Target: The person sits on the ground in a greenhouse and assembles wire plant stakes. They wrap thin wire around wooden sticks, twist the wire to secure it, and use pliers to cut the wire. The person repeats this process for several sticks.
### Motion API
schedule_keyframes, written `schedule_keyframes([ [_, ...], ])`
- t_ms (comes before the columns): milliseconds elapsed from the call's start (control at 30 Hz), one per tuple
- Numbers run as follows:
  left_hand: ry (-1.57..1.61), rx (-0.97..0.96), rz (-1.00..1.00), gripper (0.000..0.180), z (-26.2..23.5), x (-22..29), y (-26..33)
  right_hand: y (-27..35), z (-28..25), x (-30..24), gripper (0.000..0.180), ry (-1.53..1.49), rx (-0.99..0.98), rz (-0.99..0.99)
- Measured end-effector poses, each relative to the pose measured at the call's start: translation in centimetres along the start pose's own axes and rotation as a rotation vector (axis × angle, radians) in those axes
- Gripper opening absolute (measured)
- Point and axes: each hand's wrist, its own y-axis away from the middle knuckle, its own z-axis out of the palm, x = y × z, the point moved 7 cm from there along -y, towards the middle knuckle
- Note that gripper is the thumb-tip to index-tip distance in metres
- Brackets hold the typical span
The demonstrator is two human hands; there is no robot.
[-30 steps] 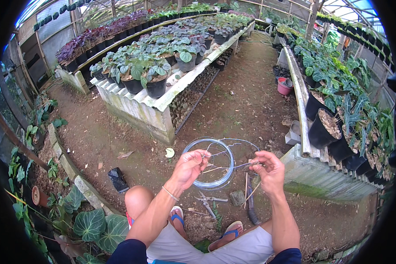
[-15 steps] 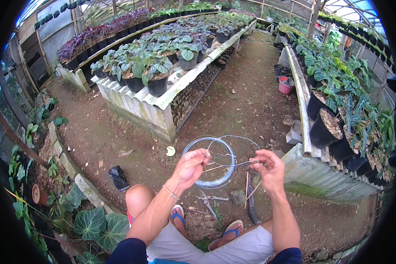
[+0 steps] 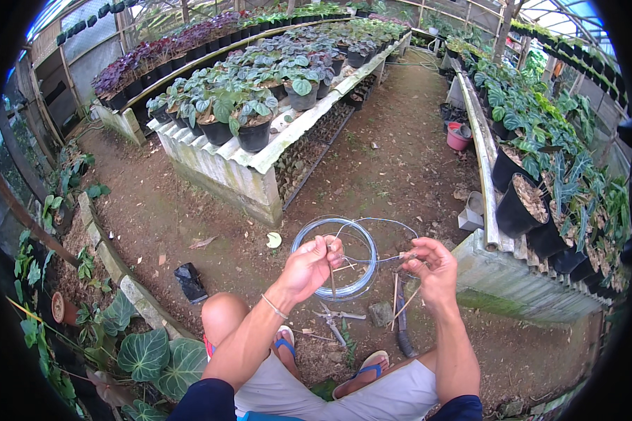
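A thin wire (image 3: 376, 219) bows in a loop between my two hands, in front of a coil of silvery-blue wire (image 3: 351, 293) on the ground. My left hand (image 3: 307, 270) pinches one side of the loop, and a short brown stick (image 3: 333, 278) hangs down at its fingertips. On the other side, my right hand (image 3: 432, 268) has thumb and fingers closed on the wire, with a small brownish bit by the fingertips that I cannot make out. Pruning shears (image 3: 336, 319) lie between my feet, below the coil.
Near the shears are a grey stone (image 3: 380, 313) and a dark-handled tool (image 3: 403, 337). A black object (image 3: 189, 283) lies left of my knee. Potted plants fill a corrugated bench (image 3: 218, 172) ahead and another bench (image 3: 519, 281) at the right. A low edging (image 3: 144, 303) runs along the left.
My left hand has turned slightly, and the brown stick at its fingertips now shows hanging down more plainly. The right hand stays nearly in place with the wire.
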Motion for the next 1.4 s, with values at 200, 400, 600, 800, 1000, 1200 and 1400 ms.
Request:
schedule_keyframes([
  [200, -0.194, -0.142, 0.059, 0.025, 0.6, 0.5, 0.0, -0.1, -0.1, 0.2, 0.04, 0.003, -0.015, 0.01],
  [400, -0.129, -0.092, 0.053, 0.022, 0.3, 0.3, 0.1, -0.4, 0.4, 1.0, 0.039, 0.015, -0.063, 0.03],
  [600, -0.26, -0.071, 0.057, 0.024, 0.5, 0.7, 0.3, -0.4, 1.1, 2.2, 0.04, -0.039, -0.147, 0.082],
  [800, -0.307, -0.003, 0.107, 0.026, -0.1, 2.2, 0.6, -0.8, 2.0, 2.1, 0.052, -0.126, -0.125, -0.048],
  [1000, -0.324, 0.063, 0.164, 0.022, -1.1, 3.9, 1.0, -2.8, 1.3, 10.3, 0.039, 0.355, -0.058, 0.234],
  [1200, -0.354, 0.099, 0.163, 0.019, -1.5, 4.3, 0.9, 4.1, 7.1, 28.0, 0.042, 1.5, -1.038, 0.238],
  [1400, -0.468, 0.185, 0.225, 0.019, -1.9, 5.3, 1.4, 12.4, 9.5, 37.7, 0.094, 1.459, -0.926, 0.574],
])
